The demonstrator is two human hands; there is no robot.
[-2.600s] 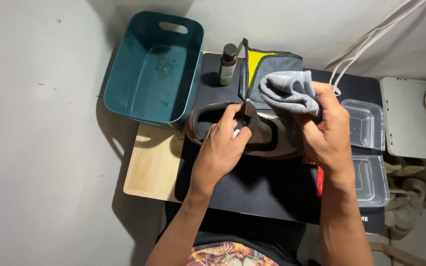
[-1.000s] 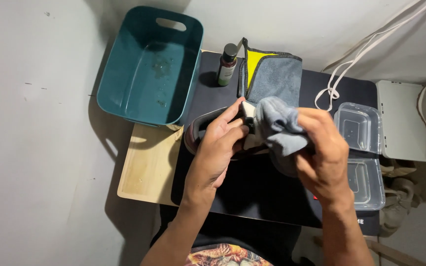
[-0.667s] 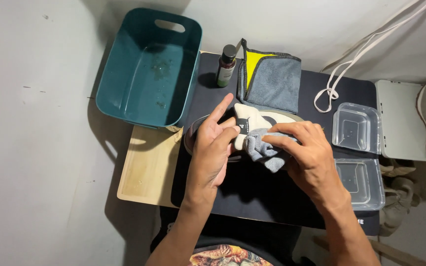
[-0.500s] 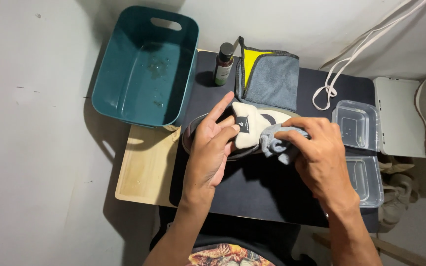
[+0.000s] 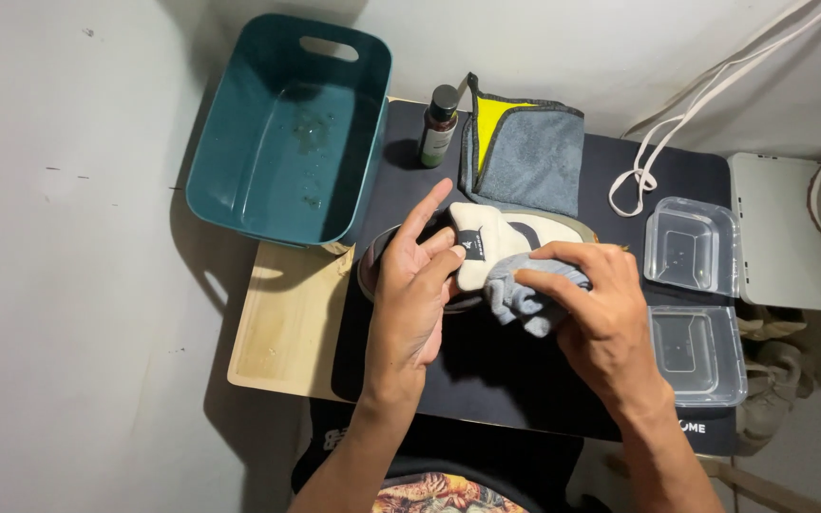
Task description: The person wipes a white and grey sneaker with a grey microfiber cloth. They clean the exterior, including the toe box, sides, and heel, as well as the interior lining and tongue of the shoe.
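Since the earlier picture, the right hand [image 5: 610, 323] had brought the grey cloth [image 5: 525, 296] down from above the shoe [image 5: 486, 249] and pressed it on the shoe's side. Its grip was closed around the bunched cloth. The left hand [image 5: 415, 290] steadied the shoe, fingers loosely spread against it, not closed round anything. The shoe lay on the dark mat [image 5: 525, 380] on the worktop, near the middle. A teal tub [image 5: 287, 133], a small bottle [image 5: 437, 125], a folded grey and yellow towel [image 5: 529, 152] and two clear boxes [image 5: 691, 245] sat around it. It looked like the wiping step. A next rub would probably need the shoe held firm and turned.
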